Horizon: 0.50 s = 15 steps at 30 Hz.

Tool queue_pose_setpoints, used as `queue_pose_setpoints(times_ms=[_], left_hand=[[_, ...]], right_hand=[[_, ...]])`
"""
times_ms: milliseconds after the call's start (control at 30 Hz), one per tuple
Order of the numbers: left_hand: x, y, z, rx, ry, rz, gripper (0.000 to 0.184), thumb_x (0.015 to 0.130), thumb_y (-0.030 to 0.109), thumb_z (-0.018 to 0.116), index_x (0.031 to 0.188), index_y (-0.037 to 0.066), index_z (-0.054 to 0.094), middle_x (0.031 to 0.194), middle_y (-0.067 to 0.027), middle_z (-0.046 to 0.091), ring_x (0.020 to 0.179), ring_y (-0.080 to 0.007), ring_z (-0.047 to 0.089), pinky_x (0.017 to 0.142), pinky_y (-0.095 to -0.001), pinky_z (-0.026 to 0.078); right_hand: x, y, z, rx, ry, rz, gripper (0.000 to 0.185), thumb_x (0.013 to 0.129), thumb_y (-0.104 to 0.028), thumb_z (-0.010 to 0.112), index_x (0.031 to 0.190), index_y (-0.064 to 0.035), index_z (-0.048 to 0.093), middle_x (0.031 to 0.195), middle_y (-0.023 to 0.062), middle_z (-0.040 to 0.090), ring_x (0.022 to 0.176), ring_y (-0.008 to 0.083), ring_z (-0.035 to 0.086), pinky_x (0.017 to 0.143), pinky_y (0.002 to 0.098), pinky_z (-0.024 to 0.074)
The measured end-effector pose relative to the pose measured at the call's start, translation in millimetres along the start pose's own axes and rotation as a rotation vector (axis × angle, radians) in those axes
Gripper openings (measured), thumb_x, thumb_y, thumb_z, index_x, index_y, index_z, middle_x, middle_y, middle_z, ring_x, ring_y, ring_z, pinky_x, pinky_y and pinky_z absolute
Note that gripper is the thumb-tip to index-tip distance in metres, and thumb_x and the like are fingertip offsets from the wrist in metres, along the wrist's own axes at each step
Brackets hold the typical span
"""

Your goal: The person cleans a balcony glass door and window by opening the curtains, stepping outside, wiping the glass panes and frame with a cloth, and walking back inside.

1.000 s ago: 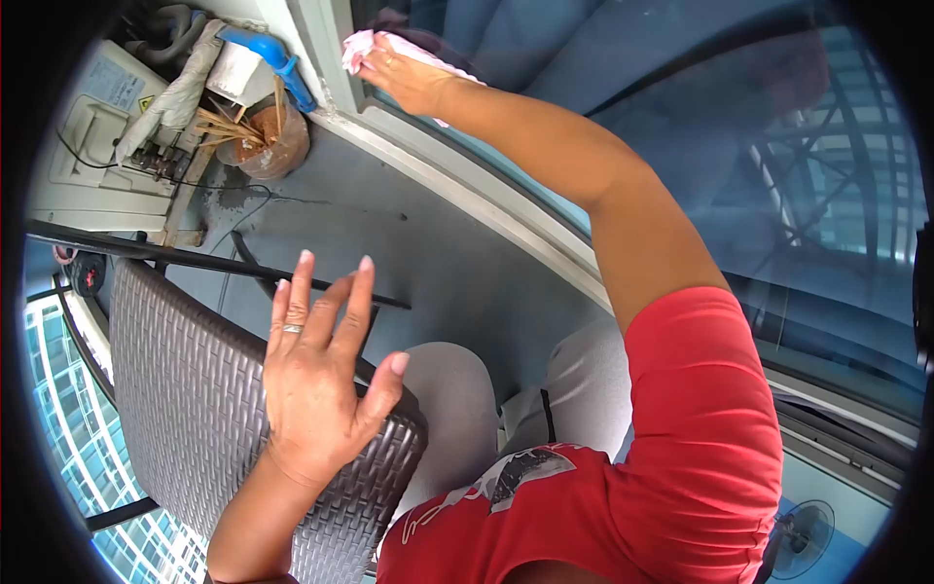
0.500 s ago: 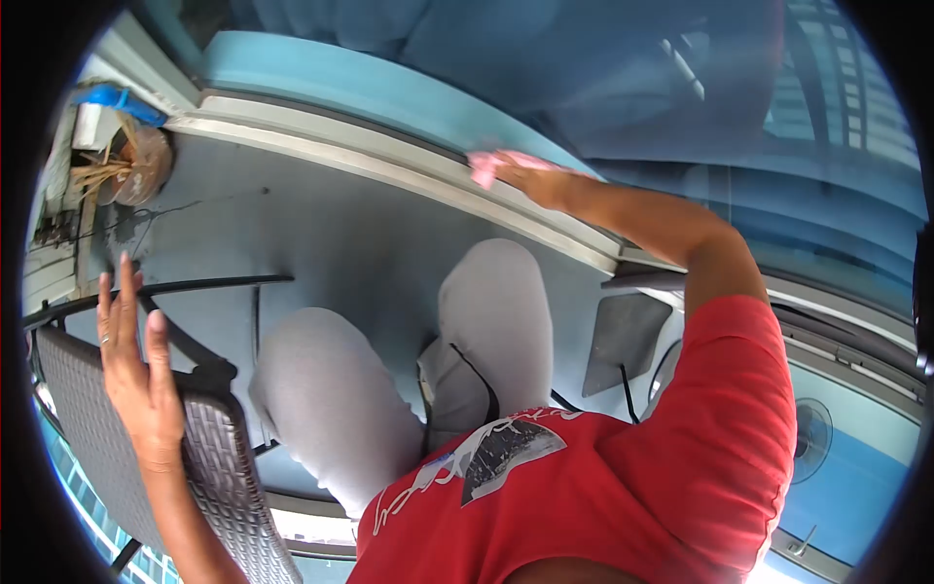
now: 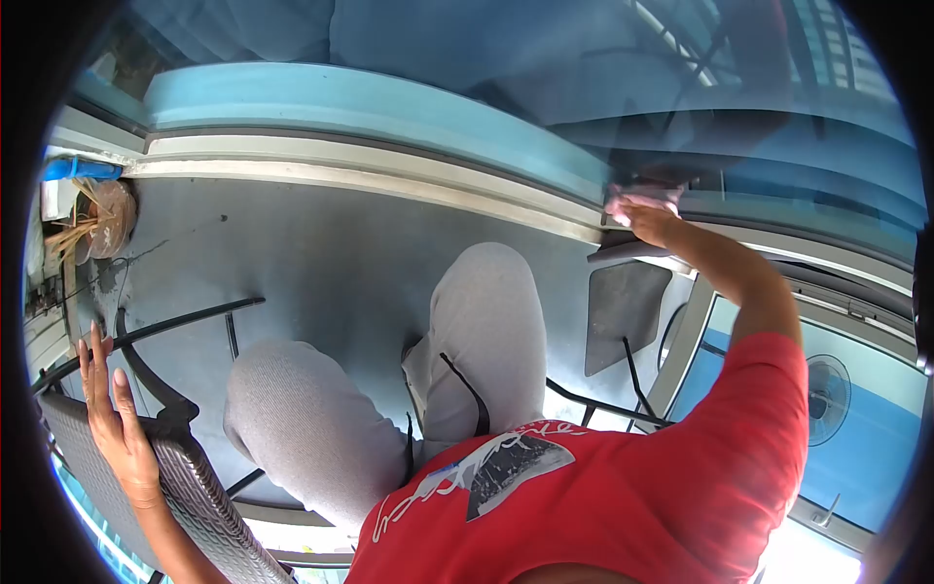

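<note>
My right hand (image 3: 654, 223) is closed on a pink cloth (image 3: 646, 200), which it presses against the lower right part of the glass pane (image 3: 467, 58), just above the pale window frame (image 3: 389, 173). Part of the cloth hides behind my fingers. On the left, my left hand (image 3: 119, 428) is raised with its fingers stretched out and nothing in it. It hovers over or beside the dark woven chair (image 3: 195, 487); whether it touches the chair I cannot tell.
My bent knees (image 3: 486, 331) are over the grey floor (image 3: 321, 243). A clear plastic-wrapped pot (image 3: 114, 219) and a blue object (image 3: 83, 168) are at the far left. To the right are a grey panel (image 3: 626, 311) and a fan (image 3: 827, 399).
My right hand has slid the pink cloth to the right along the bottom of the glass. My left hand appears slightly lower in view, still outstretched, as the view has shifted.
</note>
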<state>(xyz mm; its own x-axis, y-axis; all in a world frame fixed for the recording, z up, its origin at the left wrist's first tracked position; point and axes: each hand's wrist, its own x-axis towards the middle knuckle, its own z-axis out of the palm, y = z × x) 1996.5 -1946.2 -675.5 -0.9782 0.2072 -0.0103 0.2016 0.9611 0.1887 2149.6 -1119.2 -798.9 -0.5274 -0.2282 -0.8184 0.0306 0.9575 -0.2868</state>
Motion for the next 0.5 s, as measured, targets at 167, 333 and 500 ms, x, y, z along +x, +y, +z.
queue_pose_setpoints(times_ms=[167, 333, 500], left_hand=[[1.9, 15.9, -4.1, -0.072, -0.02, -0.027, 0.049, 0.095, 0.04, 0.039, 0.136, 0.013, 0.044, 0.125, -0.0146, 0.055, 0.136, -0.0272, 0.029, 0.108, -0.0421, 0.025], [1.6, 21.9, -14.3, -0.09, 0.026, 0.058, 0.051, 0.092, 0.039, 0.045, 0.131, 0.007, 0.049, 0.12, -0.0172, 0.057, 0.13, -0.0331, 0.037, 0.103, -0.0434, 0.033], [6.6, 12.8, -18.5, -0.167, 0.01, 0.127, 0.06, 0.09, 0.049, 0.043, 0.13, 0.004, 0.049, 0.114, -0.0207, 0.059, 0.127, -0.0386, 0.04, 0.104, -0.0465, 0.031]], right_hand=[[94.7, -253.1, -124.5, -0.494, 0.413, -0.467, 0.041, 0.069, 0.011, 0.042, 0.105, -0.0032, 0.054, 0.125, 0.0068, 0.048, 0.124, 0.0173, 0.041, 0.107, 0.0267, 0.0333], [273.6, -443.0, -199.0, -1.254, 0.779, -0.789, 0.024, 0.076, -0.01, 0.051, 0.094, -0.0003, 0.063, 0.109, 0.0086, 0.057, 0.115, 0.0215, 0.045, 0.107, 0.034, 0.0283], [405.8, -605.4, -249.4, -1.785, 0.926, -0.747, 0.021, 0.077, -0.016, 0.052, 0.087, -0.0096, 0.069, 0.101, 0.0033, 0.063, 0.104, 0.0168, 0.053, 0.092, 0.0336, 0.0316]])
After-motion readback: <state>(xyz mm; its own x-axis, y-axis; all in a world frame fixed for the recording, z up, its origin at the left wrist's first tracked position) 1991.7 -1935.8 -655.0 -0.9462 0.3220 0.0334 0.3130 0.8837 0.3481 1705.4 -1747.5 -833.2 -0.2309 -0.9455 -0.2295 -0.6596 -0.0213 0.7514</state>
